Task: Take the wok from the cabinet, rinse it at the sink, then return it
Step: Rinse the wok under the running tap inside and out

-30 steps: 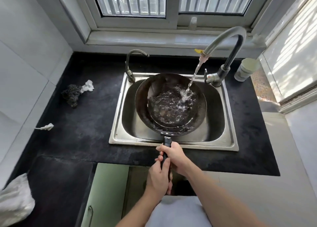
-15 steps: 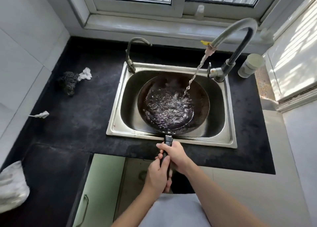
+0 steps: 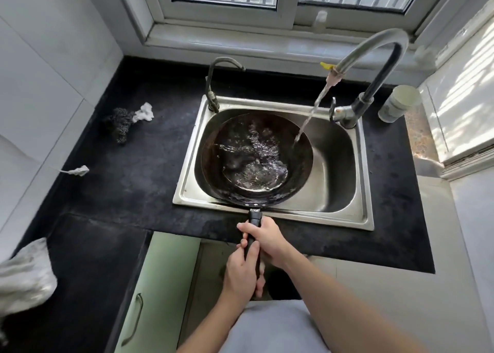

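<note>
A dark round wok (image 3: pixel 222 141) sits in the steel sink (image 3: pixel 344 165), shifted to the basin's left side, with water sloshing in its bottom. Its black handle (image 3: pixel 254 216) sticks out over the sink's front rim. My right hand (image 3: pixel 267 239) grips the handle nearer the wok and my left hand (image 3: pixel 242 272) grips it just behind. The tall curved tap (image 3: pixel 374 50) is running, and its stream lands on the wok's right inner wall.
A smaller tap (image 3: pixel 213 85) stands at the sink's back left. A steel scourer (image 3: pixel 120 124) and scraps of tissue lie on the black counter (image 3: pixel 128 181). A white jar (image 3: pixel 398 103) stands right of the tap. A green cabinet door (image 3: pixel 157 294) hangs open below.
The wok has slid to the left in the basin, so the stream now lands near its right wall instead of its middle. Both hands keep their grip on the handle.
</note>
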`<state>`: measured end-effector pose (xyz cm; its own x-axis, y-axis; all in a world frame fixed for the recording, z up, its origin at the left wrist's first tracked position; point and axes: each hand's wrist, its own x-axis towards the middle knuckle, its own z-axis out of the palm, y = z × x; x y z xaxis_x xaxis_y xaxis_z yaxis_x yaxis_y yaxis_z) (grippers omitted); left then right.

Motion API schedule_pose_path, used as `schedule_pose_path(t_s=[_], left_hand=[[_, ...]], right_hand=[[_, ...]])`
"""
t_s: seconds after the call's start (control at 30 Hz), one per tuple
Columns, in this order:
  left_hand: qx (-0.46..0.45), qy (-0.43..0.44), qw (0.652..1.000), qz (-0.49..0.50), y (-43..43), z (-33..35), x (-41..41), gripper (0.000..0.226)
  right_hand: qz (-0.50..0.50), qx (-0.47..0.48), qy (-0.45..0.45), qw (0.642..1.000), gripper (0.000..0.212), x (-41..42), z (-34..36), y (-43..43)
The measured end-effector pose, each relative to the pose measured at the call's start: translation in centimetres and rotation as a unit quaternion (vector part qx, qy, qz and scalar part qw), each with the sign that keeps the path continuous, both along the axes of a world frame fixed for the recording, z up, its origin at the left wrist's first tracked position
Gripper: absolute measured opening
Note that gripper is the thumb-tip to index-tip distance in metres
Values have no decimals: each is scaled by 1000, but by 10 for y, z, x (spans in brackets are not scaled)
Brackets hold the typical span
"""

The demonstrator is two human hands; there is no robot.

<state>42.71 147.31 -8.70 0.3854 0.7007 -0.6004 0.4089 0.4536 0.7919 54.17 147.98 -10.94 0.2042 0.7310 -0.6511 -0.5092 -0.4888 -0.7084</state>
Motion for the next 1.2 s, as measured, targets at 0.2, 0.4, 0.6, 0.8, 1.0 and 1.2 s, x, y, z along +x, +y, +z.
schedule_pose_path(t_s=[0.2,0.4,0.6,0.8,1.0,1.2], left_hand=[[15,2,1000,-21,-7,-1,-4,43],[95,34,993,-68,-7,4,-11,34],[178,45,977,-110,-4,7,-19,22],[169,31,980,-101,-3,4,-17,26],[-106,-87,990,-13,5,13,-16,38],[-248,-172,953,27,15,26,-10,44]], right_hand=[[0,3,3,1000,25,0,2,-9],[-42,-51,43,997,20,-5,12,-4],[-42,-68,-41,996,18,-11,13,1],[-38,-1,-37,999,17,-9,4,-1],[-29,46,-28,998,18,-9,5,3],[7,67,-13,998,30,-3,15,12]])
